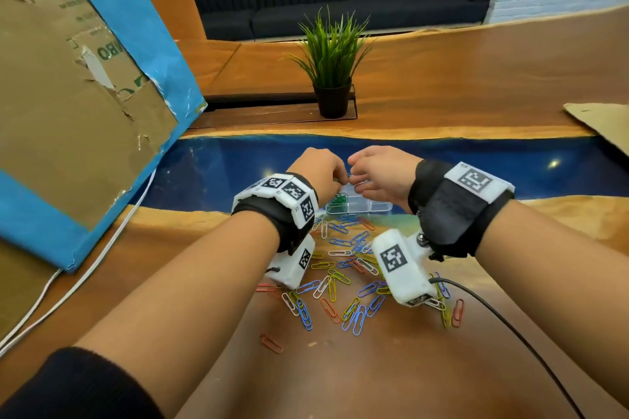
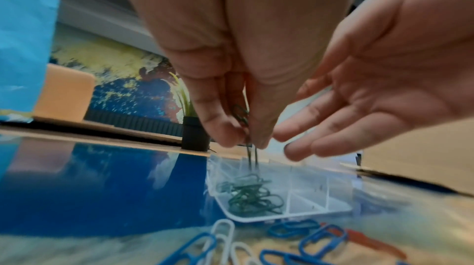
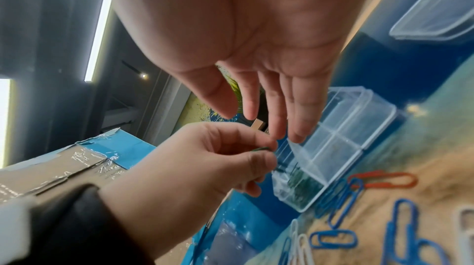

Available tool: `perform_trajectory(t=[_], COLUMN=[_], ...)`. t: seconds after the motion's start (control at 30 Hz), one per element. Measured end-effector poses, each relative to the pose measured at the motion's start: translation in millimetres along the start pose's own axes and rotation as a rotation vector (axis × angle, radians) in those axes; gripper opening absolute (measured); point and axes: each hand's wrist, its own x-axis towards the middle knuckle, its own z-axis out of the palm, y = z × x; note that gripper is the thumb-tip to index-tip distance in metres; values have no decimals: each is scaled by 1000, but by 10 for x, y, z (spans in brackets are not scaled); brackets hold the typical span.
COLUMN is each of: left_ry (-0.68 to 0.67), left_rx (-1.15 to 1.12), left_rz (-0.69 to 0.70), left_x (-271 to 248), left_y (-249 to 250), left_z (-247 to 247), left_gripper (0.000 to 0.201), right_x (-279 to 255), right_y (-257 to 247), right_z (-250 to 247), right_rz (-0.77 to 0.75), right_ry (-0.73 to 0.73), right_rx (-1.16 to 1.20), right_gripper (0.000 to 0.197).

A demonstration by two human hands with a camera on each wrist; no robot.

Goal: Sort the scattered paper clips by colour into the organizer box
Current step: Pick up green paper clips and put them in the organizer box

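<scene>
Left hand [image 2: 231, 87] pinches green clips [image 2: 242, 119]; right hand [image 3: 256, 50] slack, empty.

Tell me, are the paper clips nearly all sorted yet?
Not nearly. Done: a heap of green clips lies in one compartment of the organizer box. In hand: the left hand pinches more green clips above it; the right hand is open. Left: the blue, red, yellow and white clips on the table.

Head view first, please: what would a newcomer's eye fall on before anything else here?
The scatter of coloured paper clips on the wooden table, between the forearms. Just beyond it, both hands meet over the clear organizer box: the left hand pinches green clips above the green pile in its left compartment, the right hand open beside it.
</scene>
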Motion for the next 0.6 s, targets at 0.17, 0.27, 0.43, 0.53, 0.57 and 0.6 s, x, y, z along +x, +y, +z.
perform_trajectory(t=[0.17,0.27,0.43,0.53,0.57,0.6], left_ry=[-68,-46,-74,-102,-113,-112], left_rx=[84,59,77,98,105,107], left_rz=[27,16,14,27,31,37], left_x=[13,-12,-95,-159,-180,-197], left_y=[41,1,-44,-43,-41,-41], left_z=[41,35,52,69,73,75], left_gripper=[22,22,29,34,34,34], right_x=[-70,-103,-112,-104,-106,-113], right_y=[92,117,209,274,297,322], right_z=[-141,-217,-283,-329,-345,-366], right_rz=[-82,-116,-149,-180,-191,-207], right_ry=[-20,-19,25,60,64,68], right_rx=[-99,-135,-213,-264,-284,-310], right_gripper=[19,15,17,18,18,18])
